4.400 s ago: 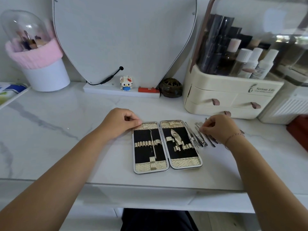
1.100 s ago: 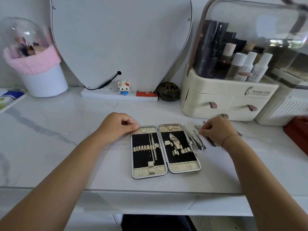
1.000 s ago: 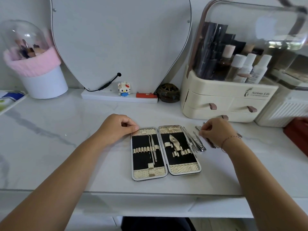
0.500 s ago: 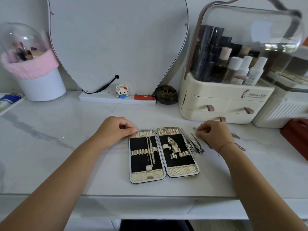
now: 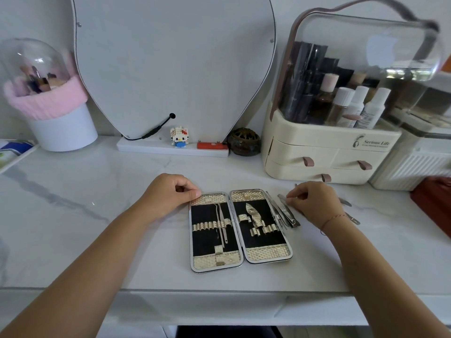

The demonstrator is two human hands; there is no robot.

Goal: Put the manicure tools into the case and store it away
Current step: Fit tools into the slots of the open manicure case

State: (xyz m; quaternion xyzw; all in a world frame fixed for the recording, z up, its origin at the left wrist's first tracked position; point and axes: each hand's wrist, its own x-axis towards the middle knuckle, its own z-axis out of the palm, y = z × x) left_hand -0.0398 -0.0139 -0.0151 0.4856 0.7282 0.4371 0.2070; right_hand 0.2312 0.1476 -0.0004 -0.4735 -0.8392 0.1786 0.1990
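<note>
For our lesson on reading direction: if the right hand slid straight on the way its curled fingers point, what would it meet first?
Most likely the loose tools lying beside the open case. The right hand seems to touch them with its fingertips. The case's edge would come next.

Far left on the white marble bench (image 5: pixel 73 203): white pot (image 5: pixel 61 128) with pink cuff and clear dome, brushes inside. Left edge: corner of a tray (image 5: pixel 14 150). Far centre: heart-shaped mirror (image 5: pixel 170 64) on a white base, black cable (image 5: pixel 156 129) at its left, toy figure (image 5: pixel 179 136) and red stick (image 5: pixel 211 145) on the base, dark round jar (image 5: pixel 245 141) just right. Far right: cream organiser (image 5: pixel 317 152) with drawers, bottles (image 5: pixel 358 106) under a clear lid; ribbed white box (image 5: pixel 415 167) beside it.
</note>
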